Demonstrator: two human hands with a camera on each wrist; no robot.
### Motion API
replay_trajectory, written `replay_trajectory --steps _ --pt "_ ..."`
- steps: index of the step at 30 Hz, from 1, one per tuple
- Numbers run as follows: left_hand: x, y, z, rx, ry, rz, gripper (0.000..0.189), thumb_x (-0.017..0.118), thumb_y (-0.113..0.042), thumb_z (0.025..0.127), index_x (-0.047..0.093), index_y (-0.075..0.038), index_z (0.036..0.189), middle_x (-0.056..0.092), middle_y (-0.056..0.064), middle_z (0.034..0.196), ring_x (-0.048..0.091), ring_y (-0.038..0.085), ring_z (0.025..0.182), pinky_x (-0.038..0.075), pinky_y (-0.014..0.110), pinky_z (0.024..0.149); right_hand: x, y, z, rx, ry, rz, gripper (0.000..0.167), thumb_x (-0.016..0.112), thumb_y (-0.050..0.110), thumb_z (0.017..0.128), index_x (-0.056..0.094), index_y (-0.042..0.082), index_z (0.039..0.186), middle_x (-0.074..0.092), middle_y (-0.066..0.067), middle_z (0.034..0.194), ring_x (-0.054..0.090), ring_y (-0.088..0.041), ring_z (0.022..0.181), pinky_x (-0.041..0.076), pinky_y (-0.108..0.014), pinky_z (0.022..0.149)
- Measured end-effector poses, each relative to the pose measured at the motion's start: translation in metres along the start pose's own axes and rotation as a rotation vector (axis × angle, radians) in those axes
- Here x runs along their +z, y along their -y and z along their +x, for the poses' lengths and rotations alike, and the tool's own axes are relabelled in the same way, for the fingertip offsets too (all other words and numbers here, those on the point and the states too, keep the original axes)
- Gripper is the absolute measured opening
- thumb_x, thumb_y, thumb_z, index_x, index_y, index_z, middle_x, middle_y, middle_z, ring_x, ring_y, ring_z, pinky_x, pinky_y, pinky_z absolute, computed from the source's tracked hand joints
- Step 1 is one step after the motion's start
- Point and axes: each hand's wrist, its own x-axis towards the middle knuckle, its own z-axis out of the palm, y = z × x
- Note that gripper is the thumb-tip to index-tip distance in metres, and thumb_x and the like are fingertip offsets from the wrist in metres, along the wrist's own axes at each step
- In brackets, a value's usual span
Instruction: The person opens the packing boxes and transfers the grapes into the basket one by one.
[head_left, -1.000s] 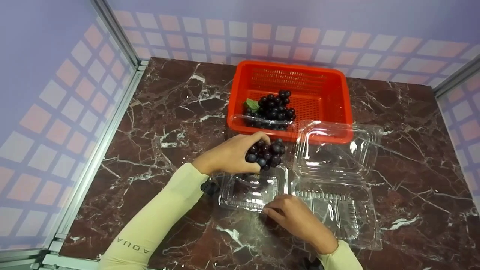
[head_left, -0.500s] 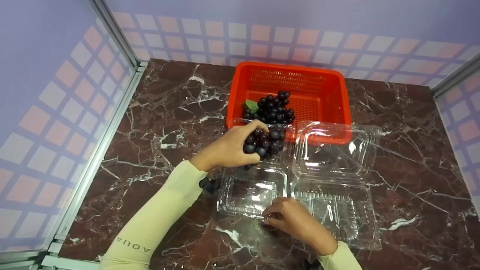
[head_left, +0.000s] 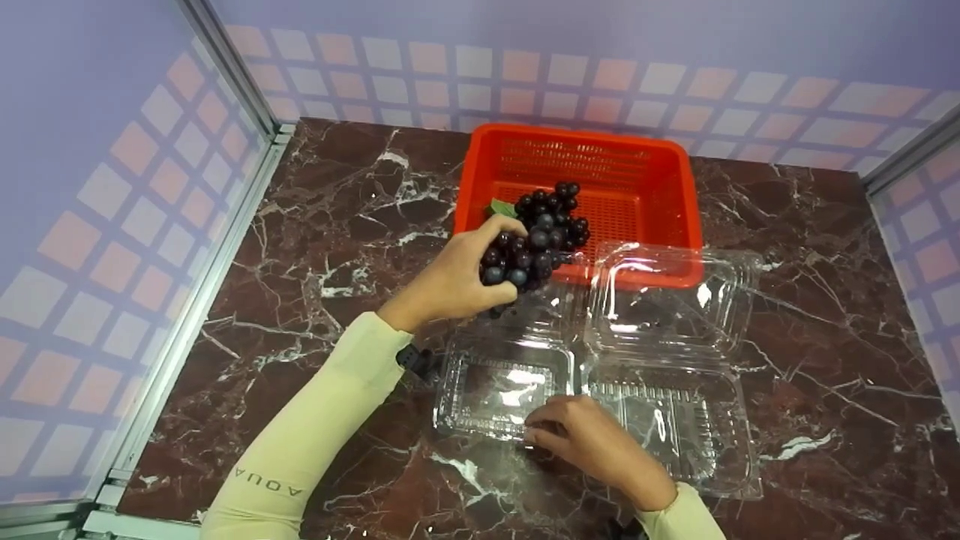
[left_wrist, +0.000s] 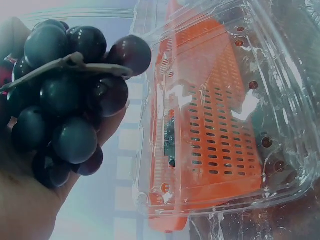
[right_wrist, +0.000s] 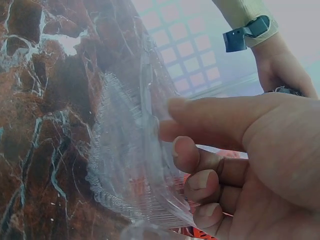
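My left hand (head_left: 454,277) grips a bunch of dark grapes (head_left: 517,262), thumb on the near side and fingers round the far side. The bunch is held up between the red basket and the left clear plastic clamshell container; its brown stem (left_wrist: 65,64) shows in the left wrist view. My right hand (head_left: 589,439) pinches the near rim of that open container (head_left: 441,394) between thumb and forefinger, the other fingers curled in the right wrist view. The container's raised lid (left_wrist: 270,195) leans against the basket's front.
The red basket (head_left: 691,202) at the back holds more dark grapes (head_left: 562,201) and a green leaf (head_left: 501,207). A second open clamshell container (head_left: 739,442) lies to the right, its lid (head_left: 742,300) overlapping the basket. Walled panels stand behind and left of the marble-patterned table (head_left: 360,202).
My left hand has carried the grapes up and away from the left container towards the basket. The right hand has stayed at the container's near rim, which sits slightly closer to me.
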Motion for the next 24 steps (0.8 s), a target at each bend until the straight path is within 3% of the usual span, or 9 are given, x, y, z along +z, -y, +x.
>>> replay_trajectory --steps 4,10,16,24 --pt "-0.003 0.0 0.002 -0.001 -0.035 -0.004 0.056 0.065 -0.012 0.071 0.047 -0.021 0.123 0.059 0.009 0.118 0.058 0.02 0.095 0.054 0.036 0.079 -0.003 0.001 0.002 0.012 -0.017 0.047 0.019 0.066 0.022 0.091 0.074 0.008 0.101 0.074 -0.001 0.089 0.059 -0.001 0.067 0.052 -0.018 0.063" --pt "-0.007 0.0 0.005 0.005 -0.093 0.002 0.056 0.066 -0.014 0.071 0.047 -0.019 0.123 0.059 0.01 0.117 0.057 0.021 0.097 0.052 0.037 0.081 -0.008 0.001 0.003 0.038 -0.087 0.04 0.021 0.063 0.025 0.093 0.073 0.011 0.105 0.073 -0.001 0.098 0.067 -0.01 0.084 0.057 -0.027 0.078" --pt "-0.01 -0.001 0.011 0.023 -0.169 0.032 0.056 0.066 -0.014 0.07 0.047 -0.016 0.123 0.061 0.01 0.116 0.057 0.022 0.096 0.051 0.036 0.08 -0.014 0.0 0.002 0.09 -0.167 0.043 0.022 0.065 0.021 0.091 0.07 0.012 0.11 0.069 0.002 0.095 0.055 -0.002 0.072 0.052 -0.02 0.066" --pt "-0.013 0.0 0.02 0.001 -0.239 0.034 0.057 0.066 -0.015 0.068 0.048 -0.016 0.122 0.062 0.007 0.115 0.058 0.02 0.095 0.05 0.033 0.08 -0.021 -0.002 -0.001 0.082 -0.306 0.023 0.029 0.068 0.016 0.088 0.067 0.01 0.117 0.068 0.002 0.102 0.062 -0.008 0.09 0.056 -0.032 0.08"
